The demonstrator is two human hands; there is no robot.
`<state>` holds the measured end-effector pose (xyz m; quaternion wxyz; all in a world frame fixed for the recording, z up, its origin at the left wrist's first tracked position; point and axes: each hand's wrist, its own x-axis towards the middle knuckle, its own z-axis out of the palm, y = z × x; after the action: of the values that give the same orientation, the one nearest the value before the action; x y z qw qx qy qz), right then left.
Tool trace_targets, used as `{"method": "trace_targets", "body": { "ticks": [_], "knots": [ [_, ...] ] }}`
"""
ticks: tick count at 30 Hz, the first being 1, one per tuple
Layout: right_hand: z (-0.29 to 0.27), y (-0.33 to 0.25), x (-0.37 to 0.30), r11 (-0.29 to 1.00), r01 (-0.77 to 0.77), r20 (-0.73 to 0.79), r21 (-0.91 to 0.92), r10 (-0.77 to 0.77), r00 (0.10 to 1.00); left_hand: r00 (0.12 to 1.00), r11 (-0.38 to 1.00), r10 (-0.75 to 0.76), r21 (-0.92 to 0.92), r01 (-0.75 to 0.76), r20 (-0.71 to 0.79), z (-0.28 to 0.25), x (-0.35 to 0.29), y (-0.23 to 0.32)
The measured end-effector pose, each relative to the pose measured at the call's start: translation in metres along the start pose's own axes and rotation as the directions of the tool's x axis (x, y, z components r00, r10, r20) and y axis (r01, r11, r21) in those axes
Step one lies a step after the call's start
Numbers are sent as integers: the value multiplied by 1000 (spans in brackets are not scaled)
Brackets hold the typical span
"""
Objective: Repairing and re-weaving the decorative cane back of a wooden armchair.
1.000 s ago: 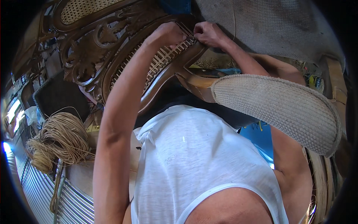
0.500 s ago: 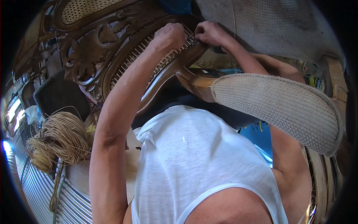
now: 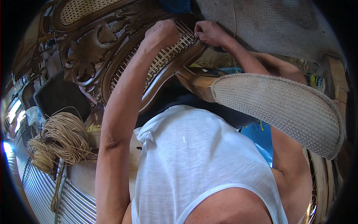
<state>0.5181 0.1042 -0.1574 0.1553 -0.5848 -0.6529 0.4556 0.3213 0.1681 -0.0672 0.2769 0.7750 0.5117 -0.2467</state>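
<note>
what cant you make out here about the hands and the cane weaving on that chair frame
Head view only:
- Left hand: seen from the back, so its fingertips and any strand it holds are hidden against the woven cane panel.
- Right hand: closed at the panel's edge; the grip looks shut, but what it pinches is too small to tell.
- Carved wooden frame: its top is cut off by the picture's upper rim.

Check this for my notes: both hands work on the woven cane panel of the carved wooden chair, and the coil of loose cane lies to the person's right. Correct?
Nearly. In the head view the coil of loose cane lies to the person's left, not right. Both hands are at the woven cane panel.
</note>
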Motion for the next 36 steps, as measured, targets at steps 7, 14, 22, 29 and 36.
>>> {"method": "trace_targets", "body": {
  "ticks": [7,14,22,29,36],
  "knots": [
    [-3,-2,-1,999,-4,28,-44,6,1000,1000,999,-8,-38,8,4,14,-7,5],
    [-5,-5,-2,998,-18,50,-57,21,999,1000,999,-24,-21,24,10,10,-4,9],
    [-3,-3,0,996,-8,45,-84,12,999,999,1000,13,-4,-13,-31,8,-8,13],
    [-2,-2,0,997,-12,48,-71,15,999,998,1000,7,0,-7,-58,12,-6,12],
    [-2,-1,0,997,8,27,-73,-6,1000,998,1000,11,16,-11,-58,16,-3,10]
  ]
}}
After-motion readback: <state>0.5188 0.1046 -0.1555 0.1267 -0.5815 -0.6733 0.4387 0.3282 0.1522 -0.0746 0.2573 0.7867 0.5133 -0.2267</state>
